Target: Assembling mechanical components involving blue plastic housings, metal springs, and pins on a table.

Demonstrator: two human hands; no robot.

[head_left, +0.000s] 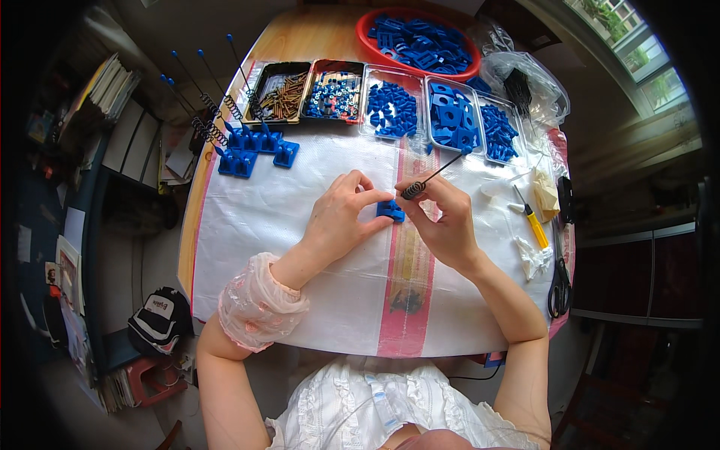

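On the white woven sheet (315, 315), a small blue plastic base (390, 212) sits between my two hands. My left hand (337, 217) pinches it from the left with thumb and fingers. In my right hand (448, 229), the thumb and fingers are closed on a black coil spring (412, 190). A thin dark rod (441, 170) slants from the spring up to the right and ends in a blue tip (466, 151). The spring's lower end is close to the base; whether they touch is hidden by my fingers.
Finished-looking blue bases with springs (251, 146) stand at the back left. Along the back are trays of screws (283, 96), small metal parts (334, 94) and blue pieces (391, 109), before a red basin (365, 37). At right lie a yellow-handled screwdriver (535, 229) and black scissors (559, 289).
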